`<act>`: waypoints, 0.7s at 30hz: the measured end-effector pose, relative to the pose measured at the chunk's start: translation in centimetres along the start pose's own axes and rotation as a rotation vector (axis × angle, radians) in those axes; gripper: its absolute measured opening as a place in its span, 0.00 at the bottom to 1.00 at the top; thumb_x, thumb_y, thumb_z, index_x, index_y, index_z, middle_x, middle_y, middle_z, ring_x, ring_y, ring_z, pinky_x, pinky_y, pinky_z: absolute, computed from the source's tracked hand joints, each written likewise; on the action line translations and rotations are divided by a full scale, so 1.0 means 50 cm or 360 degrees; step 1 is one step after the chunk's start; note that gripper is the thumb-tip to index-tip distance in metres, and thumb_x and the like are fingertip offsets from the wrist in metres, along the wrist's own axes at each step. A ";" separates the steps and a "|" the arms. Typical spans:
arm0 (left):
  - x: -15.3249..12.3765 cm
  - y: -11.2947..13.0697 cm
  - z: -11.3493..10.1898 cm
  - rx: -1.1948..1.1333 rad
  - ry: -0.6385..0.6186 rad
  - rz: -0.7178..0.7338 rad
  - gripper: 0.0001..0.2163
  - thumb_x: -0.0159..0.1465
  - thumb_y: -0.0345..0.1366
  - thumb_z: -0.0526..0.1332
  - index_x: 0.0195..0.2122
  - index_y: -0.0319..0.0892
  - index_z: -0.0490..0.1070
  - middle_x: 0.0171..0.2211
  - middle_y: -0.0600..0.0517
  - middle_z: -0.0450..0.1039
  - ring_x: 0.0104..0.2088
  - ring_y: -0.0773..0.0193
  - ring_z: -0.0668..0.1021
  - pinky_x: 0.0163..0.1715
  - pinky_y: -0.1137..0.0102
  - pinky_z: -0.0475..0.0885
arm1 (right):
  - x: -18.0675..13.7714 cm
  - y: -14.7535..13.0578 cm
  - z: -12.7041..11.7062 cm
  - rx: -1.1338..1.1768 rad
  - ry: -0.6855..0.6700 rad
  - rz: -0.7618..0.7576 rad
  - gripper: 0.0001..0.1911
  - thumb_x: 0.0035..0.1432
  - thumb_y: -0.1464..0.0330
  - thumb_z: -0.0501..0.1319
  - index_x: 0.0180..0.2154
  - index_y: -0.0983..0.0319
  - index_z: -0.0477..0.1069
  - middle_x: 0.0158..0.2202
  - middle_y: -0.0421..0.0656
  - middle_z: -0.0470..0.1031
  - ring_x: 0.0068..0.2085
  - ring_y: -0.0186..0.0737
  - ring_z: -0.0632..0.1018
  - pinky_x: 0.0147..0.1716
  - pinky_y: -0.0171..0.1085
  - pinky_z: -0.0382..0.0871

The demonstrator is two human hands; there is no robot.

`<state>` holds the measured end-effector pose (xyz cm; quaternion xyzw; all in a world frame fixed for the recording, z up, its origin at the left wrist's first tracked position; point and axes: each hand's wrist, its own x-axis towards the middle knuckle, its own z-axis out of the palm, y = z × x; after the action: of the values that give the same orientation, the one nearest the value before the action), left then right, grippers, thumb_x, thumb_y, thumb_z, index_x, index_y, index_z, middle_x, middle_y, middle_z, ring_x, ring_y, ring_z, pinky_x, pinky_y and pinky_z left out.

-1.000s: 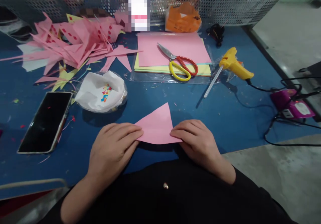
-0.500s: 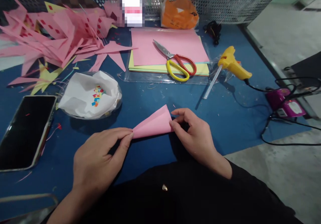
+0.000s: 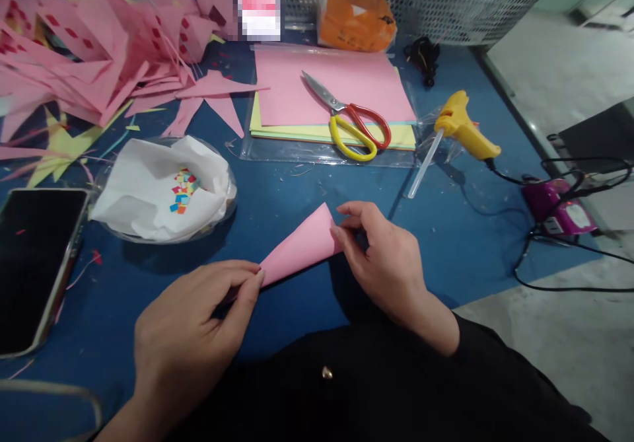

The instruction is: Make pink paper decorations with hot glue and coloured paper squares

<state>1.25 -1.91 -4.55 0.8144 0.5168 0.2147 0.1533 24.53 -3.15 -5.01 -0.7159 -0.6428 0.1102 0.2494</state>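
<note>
Between my two hands is a pink paper cone, its narrow tip to the left and its wide end to the right. My left hand pinches the tip between thumb and fingers. At the wide end, my right hand grips the paper's edge with the thumb in front and fingers bent behind. Beyond the cone, scissors with one red and one yellow handle lie on pink and yellow paper sheets. Left of it stands a bowl lined with white paper, holding small coloured paper squares.
A yellow glue gun with a clear stick rests at right, its cord running near a purple box. Cut pink paper pieces heap at back left. A phone lies at left; an orange packet stands behind.
The cone's upper face now looks smooth, where a fold line showed along it before. Its tip and my left hand sit slightly lower and further left. The whole view has shifted a little.
</note>
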 end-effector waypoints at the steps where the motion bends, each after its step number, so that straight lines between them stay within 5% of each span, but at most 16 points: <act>1: 0.000 -0.001 0.001 -0.0007 0.0003 0.0009 0.12 0.70 0.41 0.57 0.32 0.49 0.77 0.35 0.58 0.83 0.35 0.61 0.83 0.34 0.65 0.71 | 0.003 0.000 0.003 -0.0009 -0.0012 -0.0005 0.09 0.63 0.69 0.60 0.46 0.59 0.71 0.35 0.40 0.84 0.33 0.41 0.83 0.29 0.36 0.67; 14: -0.009 -0.016 0.011 0.0142 0.0031 0.0027 0.12 0.70 0.40 0.58 0.50 0.47 0.76 0.46 0.52 0.81 0.44 0.57 0.82 0.39 0.66 0.74 | 0.010 0.011 0.026 0.0040 0.0042 0.0010 0.08 0.64 0.69 0.58 0.44 0.62 0.70 0.35 0.44 0.83 0.33 0.40 0.83 0.30 0.36 0.68; 21: -0.005 -0.011 0.013 0.0171 0.0045 0.0179 0.10 0.70 0.36 0.58 0.48 0.46 0.77 0.44 0.50 0.81 0.42 0.57 0.82 0.39 0.65 0.74 | 0.015 0.010 0.027 -0.0056 0.0031 0.0030 0.08 0.63 0.69 0.58 0.44 0.61 0.70 0.35 0.44 0.83 0.32 0.41 0.82 0.29 0.36 0.66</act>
<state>1.06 -1.93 -5.40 0.8462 0.4831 0.2064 0.0896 24.43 -2.16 -6.30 -0.7273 -0.6353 0.0943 0.2420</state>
